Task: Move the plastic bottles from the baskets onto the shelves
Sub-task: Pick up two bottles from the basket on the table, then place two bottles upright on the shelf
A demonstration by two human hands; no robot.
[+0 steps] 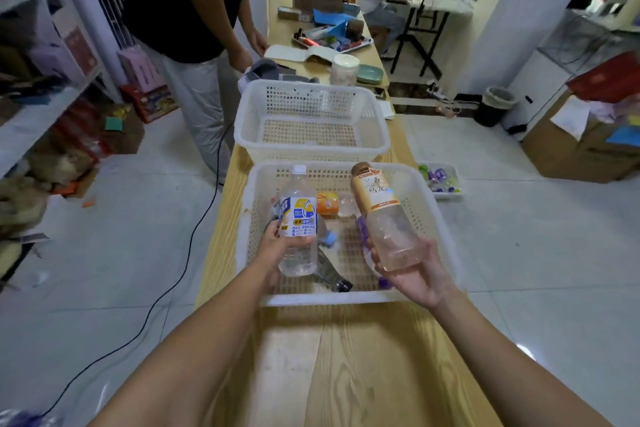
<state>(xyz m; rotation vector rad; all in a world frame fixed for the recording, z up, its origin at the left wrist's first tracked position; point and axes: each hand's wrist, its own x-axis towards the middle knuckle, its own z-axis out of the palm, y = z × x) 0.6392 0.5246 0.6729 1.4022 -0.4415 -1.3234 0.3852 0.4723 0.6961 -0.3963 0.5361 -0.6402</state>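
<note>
A long wooden counter [346,357] runs from near to far. Shelves [34,121] with blurred goods stand along the left wall, well apart from it. Two white perforated baskets sit on the counter. The far basket [311,149] shows only its bare mesh floor. The near basket [346,298] has several bottles lying in it.

Both forearms reach in from the near edge, and each hand holds a bottle over the near basket. The clear bottle [298,218], with a blue and yellow label, stands nearly upright, its long axis running near to far and its white cap at the far end. The tea bottle [381,211], with a tan label, is tilted, its brown cap leaning far and left and its base pointing near and right.

The left hand [277,250] wraps the clear bottle's lower half, with the thumb across the label. The right hand [415,274] is turned palm up, its fingers curled around the tea bottle's base.

An orange-labelled bottle [327,203] lies on its side on the near basket's floor, between the two held bottles.
</note>
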